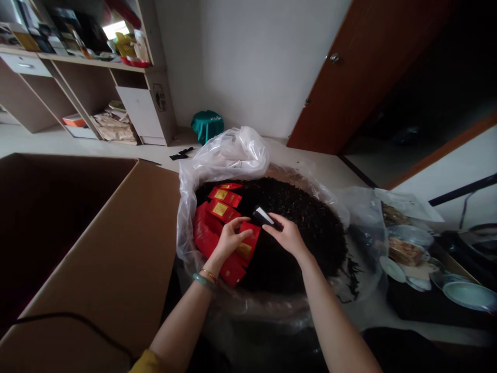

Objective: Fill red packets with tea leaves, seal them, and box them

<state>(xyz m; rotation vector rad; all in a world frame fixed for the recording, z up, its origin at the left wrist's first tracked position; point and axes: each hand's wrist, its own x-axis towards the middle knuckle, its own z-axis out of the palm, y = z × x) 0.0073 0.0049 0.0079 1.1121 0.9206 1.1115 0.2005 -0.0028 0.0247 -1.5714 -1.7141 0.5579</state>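
Note:
My left hand (232,238) is at a red packet (250,242) with a gold label, its thumb and forefinger at the packet's upper end. In my right hand (289,235), thumb and fingers pinch a small black object with a white strip (266,215); its kind is unclear. Its tip points toward the packet's top. More red packets (220,209) lie in a row beyond my left hand, and a larger red wrapping (204,233) sits beside them. All rest on a heap of dark dried leaves (310,217), like loose tea, inside a clear plastic bag (186,207).
An open cardboard box (147,217) stands at the left, a black cord (73,315) across it. On the right are a jar (407,246) of brown pieces and a pale dish (468,294). A green-covered stool or bin (207,127) stands by the wall.

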